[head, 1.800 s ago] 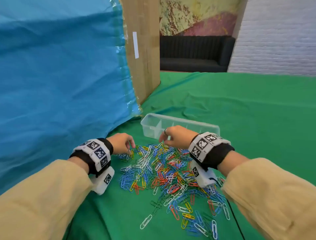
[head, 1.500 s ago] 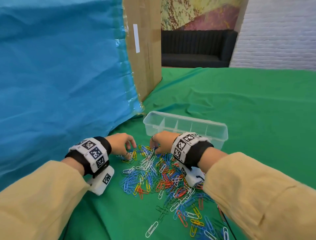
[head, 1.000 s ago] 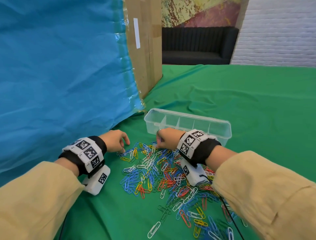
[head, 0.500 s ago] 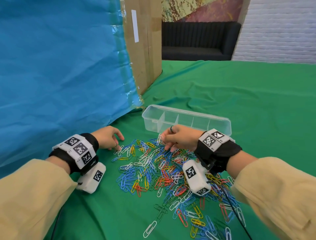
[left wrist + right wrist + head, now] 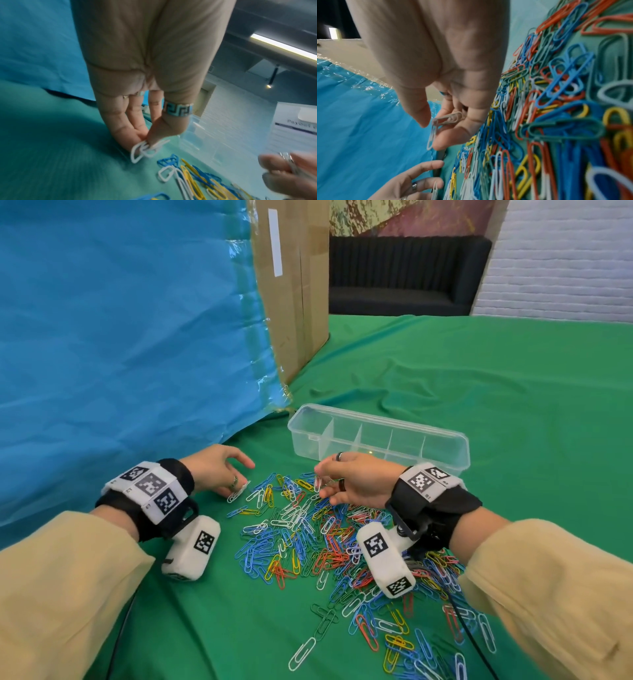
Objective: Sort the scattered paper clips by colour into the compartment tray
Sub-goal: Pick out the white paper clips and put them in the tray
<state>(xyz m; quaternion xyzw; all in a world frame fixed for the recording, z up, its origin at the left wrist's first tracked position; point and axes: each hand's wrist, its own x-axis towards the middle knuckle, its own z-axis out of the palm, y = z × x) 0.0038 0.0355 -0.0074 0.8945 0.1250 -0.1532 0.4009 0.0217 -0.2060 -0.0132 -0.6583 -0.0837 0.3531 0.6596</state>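
A pile of paper clips in blue, red, yellow, white and green lies on the green cloth. Behind it stands a clear compartment tray with several dividers. At the pile's left edge my left hand pinches white clips between thumb and fingers, low on the cloth. My right hand hovers over the pile's far side, just in front of the tray. It holds a few white clips against its curled fingers, with the thumb close above them.
A tall cardboard box covered with blue paper stands on the left, close behind my left hand. The green cloth stretches right and back past the tray. More clips trail toward the near right edge.
My right hand has risen off the pile and turned, now carrying white clips. My left hand has slid a little left along the pile's edge and pinched white clips.
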